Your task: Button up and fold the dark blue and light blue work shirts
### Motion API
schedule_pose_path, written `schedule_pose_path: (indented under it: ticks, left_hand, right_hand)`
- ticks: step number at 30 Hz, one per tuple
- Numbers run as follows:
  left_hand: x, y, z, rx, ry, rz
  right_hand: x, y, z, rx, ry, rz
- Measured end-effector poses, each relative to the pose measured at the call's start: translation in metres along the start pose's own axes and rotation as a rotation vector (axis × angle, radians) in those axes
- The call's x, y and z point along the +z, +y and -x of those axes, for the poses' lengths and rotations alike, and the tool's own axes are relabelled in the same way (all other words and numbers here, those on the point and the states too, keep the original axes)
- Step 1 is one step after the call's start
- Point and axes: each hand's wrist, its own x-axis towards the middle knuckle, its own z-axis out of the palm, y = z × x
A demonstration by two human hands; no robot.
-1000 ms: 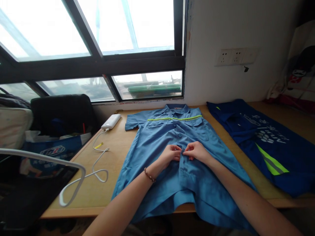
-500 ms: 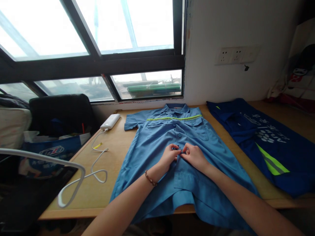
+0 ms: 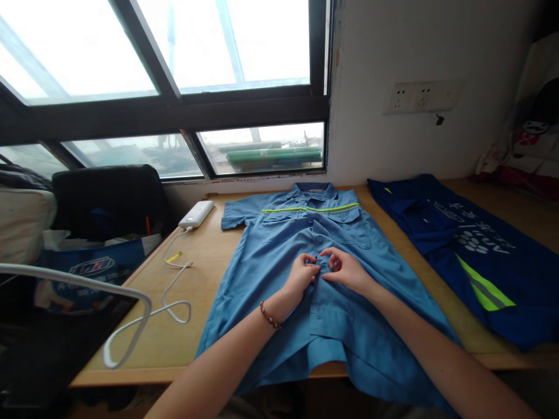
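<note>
A light blue short-sleeved work shirt (image 3: 279, 250) with a yellow-green stripe across the chest lies face up on the wooden table (image 3: 205, 273). Its hem hangs over the near edge. My left hand (image 3: 303, 272), with a bead bracelet on the wrist, pinches the shirt's front placket at mid-chest. My right hand (image 3: 346, 269) pinches the other edge of the placket right beside it, fingertips nearly touching. Both hands are closed on the fabric around a button.
A dark blue garment (image 3: 463, 244) with a yellow-green stripe lies on the table's right. A white power bank (image 3: 196, 214) with a white cable (image 3: 174, 291) sits at the left. A white hanger (image 3: 109, 302), a black bag (image 3: 109, 201) and a blue bag lie left of the table.
Both hands have crept slightly up the placket toward the collar. My right fingers have loosened and lifted a little.
</note>
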Motion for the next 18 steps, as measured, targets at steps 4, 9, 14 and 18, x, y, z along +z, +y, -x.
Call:
schedule_pose_path:
  ticks: [4,9,14,18]
  left_hand:
    - [0.000,0.001,0.002,0.020,0.012,0.018]
    - [0.001,-0.001,0.004,0.056,0.048,0.022]
    - [0.001,-0.003,0.004,0.073,0.042,0.066]
    - [0.001,-0.004,0.004,0.092,0.019,0.098]
  right_hand:
    - [-0.009,0.000,-0.002,-0.022,-0.089,0.037]
    - [-0.013,-0.001,-0.002,0.031,-0.113,0.001]
    - [-0.013,-0.001,-0.002,0.027,-0.101,0.003]
    - [-0.011,0.003,-0.003,0.029,-0.097,0.008]
